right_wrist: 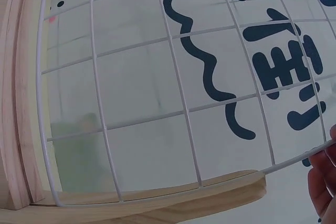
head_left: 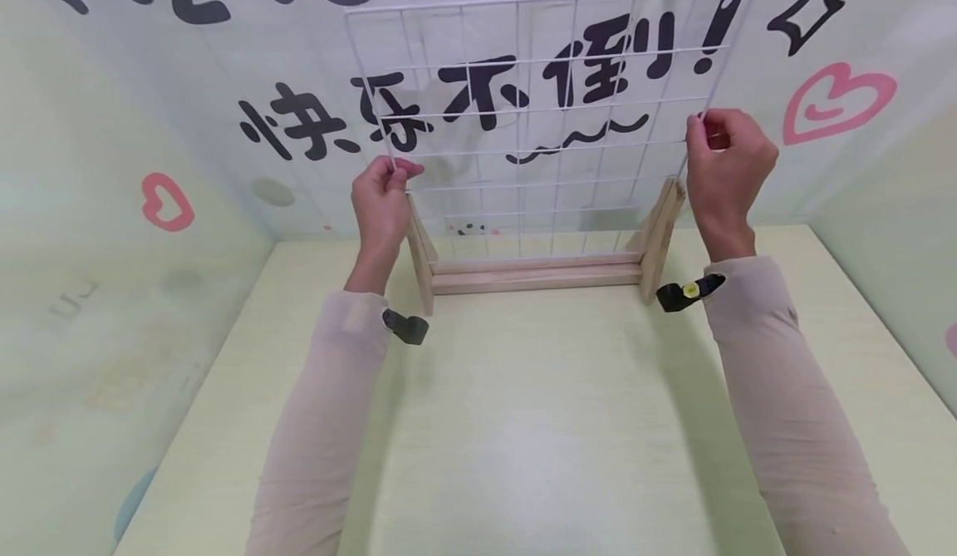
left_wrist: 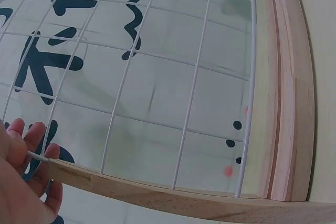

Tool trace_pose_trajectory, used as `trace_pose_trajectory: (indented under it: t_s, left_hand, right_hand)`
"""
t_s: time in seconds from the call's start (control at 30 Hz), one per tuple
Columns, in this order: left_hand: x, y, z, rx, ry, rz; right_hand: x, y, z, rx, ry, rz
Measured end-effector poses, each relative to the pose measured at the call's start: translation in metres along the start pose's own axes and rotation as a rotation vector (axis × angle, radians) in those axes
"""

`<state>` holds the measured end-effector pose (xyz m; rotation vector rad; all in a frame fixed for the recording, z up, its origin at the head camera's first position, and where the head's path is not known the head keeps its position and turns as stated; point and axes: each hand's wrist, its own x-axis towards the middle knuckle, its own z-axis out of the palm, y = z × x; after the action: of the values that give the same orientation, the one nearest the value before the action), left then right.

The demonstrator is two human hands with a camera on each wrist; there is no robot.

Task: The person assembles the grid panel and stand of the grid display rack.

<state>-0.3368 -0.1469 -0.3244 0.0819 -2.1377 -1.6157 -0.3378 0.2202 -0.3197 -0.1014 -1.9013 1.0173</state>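
Note:
A white wire grid panel (head_left: 546,154) stands upright, its lower part between the two side posts of a wooden stand (head_left: 538,278). My left hand (head_left: 383,203) pinches the panel's left edge wire just above the left post. Higher up on the opposite side, my right hand (head_left: 728,169) pinches the right edge wire above the right post. In the left wrist view, the fingers (left_wrist: 37,135) wrap the edge wire beside the post top. The bottom wire runs close along the grooved crossbar (right_wrist: 23,103) in the right wrist view.
The stand rests on a pale wood-look table (head_left: 523,423). Behind it rises a light wall (head_left: 314,199) with black lettering, and pink hearts (head_left: 839,103) are drawn on it. Side walls flank the table. Small black cameras (head_left: 407,327) are worn at both wrists.

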Motion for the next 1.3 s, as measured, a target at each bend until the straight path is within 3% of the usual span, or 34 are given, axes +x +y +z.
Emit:
trace_pose_trajectory:
  t_s: [0.3,0.53,0.83,1.07,1.3]
  left_hand:
    - [-0.002,-0.008,0.001,0.065,-0.003,-0.006]
    - [-0.005,-0.014,-0.005,0.09,-0.046,-0.063]
    - [-0.004,-0.019,-0.013,0.061,-0.123,-0.021]
    - [-0.001,-0.015,-0.015,-0.017,-0.108,0.087]
    - [0.002,-0.006,-0.01,-0.002,-0.05,0.042]
  right_hand:
    - [-0.009,0.01,-0.001,-0.003,-0.024,-0.003]
    - [-0.017,0.014,0.001,0.004,-0.043,0.019]
    - [-0.019,0.016,0.001,0.035,-0.073,0.018]
    - [-0.017,0.015,-0.002,-0.013,-0.15,0.031]
    - [-0.015,0.008,-0.003,-0.101,-0.22,0.077]
